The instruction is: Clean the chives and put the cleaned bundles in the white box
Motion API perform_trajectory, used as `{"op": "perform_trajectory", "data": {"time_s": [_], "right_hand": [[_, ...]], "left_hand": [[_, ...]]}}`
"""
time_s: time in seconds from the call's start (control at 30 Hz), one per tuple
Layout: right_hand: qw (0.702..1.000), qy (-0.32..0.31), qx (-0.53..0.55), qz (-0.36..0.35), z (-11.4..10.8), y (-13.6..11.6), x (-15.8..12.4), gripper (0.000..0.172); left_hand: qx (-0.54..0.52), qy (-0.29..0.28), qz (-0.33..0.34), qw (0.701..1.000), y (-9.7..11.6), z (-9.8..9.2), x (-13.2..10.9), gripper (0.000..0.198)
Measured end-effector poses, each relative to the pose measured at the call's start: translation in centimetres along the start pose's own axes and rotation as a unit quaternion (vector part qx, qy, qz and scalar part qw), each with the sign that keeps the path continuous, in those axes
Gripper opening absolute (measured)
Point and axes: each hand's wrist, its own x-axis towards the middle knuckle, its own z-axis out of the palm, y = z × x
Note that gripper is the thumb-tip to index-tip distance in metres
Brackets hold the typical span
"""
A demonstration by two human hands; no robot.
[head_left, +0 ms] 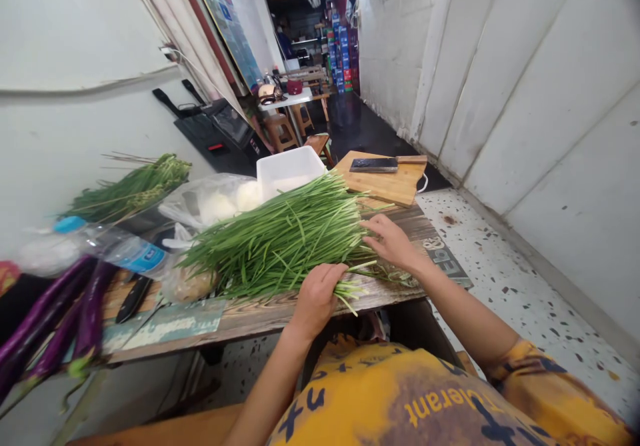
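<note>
A large heap of garlic chives (285, 233) lies across the wooden table, its leaf tips to the left and pale stalk ends to the right. At the front edge of the heap, my left hand (317, 299) has its fingers curled round a small bunch of stalks, whose pale ends stick out to the right. My right hand (393, 243) is at the stalk ends, fingers stretched toward them with a gap between thumb and forefinger. Some loose stalks lie under and between the two hands.
A cutting board (380, 185) with a cleaver (374, 165) lies behind the right hand. A white plastic bin (290, 166) stands behind the chives. Leftward are a water bottle (125, 249), a black-handled knife (134, 299), eggplants (93, 313) and more greens (135, 189).
</note>
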Motion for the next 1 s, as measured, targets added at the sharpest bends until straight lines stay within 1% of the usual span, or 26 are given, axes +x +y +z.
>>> {"op": "perform_trajectory", "data": {"time_s": [0.07, 0.13, 0.2, 0.27, 0.3, 0.37, 0.43, 0.5, 0.57, 0.63, 0.73, 0.77, 0.83, 0.93, 1.0], "right_hand": [[0.999, -0.016, -0.033, -0.03, 0.8, 0.3, 0.7, 0.018], [0.996, -0.026, -0.07, -0.05, 0.8, 0.2, 1.1, 0.019], [0.994, -0.02, -0.084, -0.07, 0.0, -0.7, 0.9, 0.023], [0.995, -0.008, -0.057, -0.084, -1.1, -2.2, 0.4, 0.023], [0.996, -0.006, -0.026, -0.087, -1.7, -3.0, 0.0, 0.022], [0.996, -0.006, 0.051, -0.073, -2.6, -4.6, -0.7, 0.019], [0.993, 0.0, 0.116, -0.033, -3.0, -5.7, -1.3, 0.017], [0.988, 0.015, 0.152, 0.026, -3.0, -6.3, -1.6, 0.017], [0.98, 0.031, 0.171, 0.092, -2.6, -6.3, -1.8, 0.018], [0.969, 0.036, 0.193, 0.148, -2.0, -6.2, -1.9, 0.021], [0.955, 0.033, 0.223, 0.193, -1.1, -6.1, -1.9, 0.027], [0.952, 0.032, 0.229, 0.202, -0.8, -6.1, -1.9, 0.028], [0.946, 0.025, 0.247, 0.206, -0.3, -6.2, -1.9, 0.03], [0.939, -0.004, 0.302, 0.164, 0.4, -6.3, -1.7, 0.026], [0.934, -0.029, 0.33, 0.136, 1.0, -6.4, -1.6, 0.025]], "left_hand": [[-0.017, -0.004, -0.024, 1.0, 0.0, -0.1, -0.2, 0.042], [-0.036, 0.001, -0.053, 0.998, 0.0, -0.3, -0.3, 0.039], [-0.056, 0.03, -0.085, 0.994, -0.2, -0.4, -0.3, 0.036], [-0.064, 0.076, -0.109, 0.989, -0.4, -0.5, 0.0, 0.034], [-0.062, 0.093, -0.116, 0.987, -0.4, -0.5, 0.2, 0.034], [-0.049, 0.107, -0.115, 0.986, -0.6, -0.4, 0.7, 0.033], [-0.06, 0.098, -0.107, 0.988, -0.6, -0.4, 1.1, 0.03], [-0.092, 0.089, -0.112, 0.985, -0.5, -0.4, 1.4, 0.026], [-0.107, 0.082, -0.124, 0.983, -0.5, -0.5, 1.5, 0.024], [-0.091, 0.07, -0.123, 0.986, -0.5, -0.5, 1.5, 0.024], [-0.106, 0.031, -0.106, 0.988, -0.5, -0.5, 1.4, 0.026], [-0.127, 0.024, -0.11, 0.986, -0.5, -0.5, 1.4, 0.026], [-0.171, 0.018, -0.142, 0.975, -0.5, -0.5, 1.4, 0.022], [-0.221, 0.012, -0.207, 0.953, -0.5, -0.7, 1.6, 0.022], [-0.245, 0.005, -0.229, 0.942, -0.6, -0.8, 1.7, 0.023]]}}
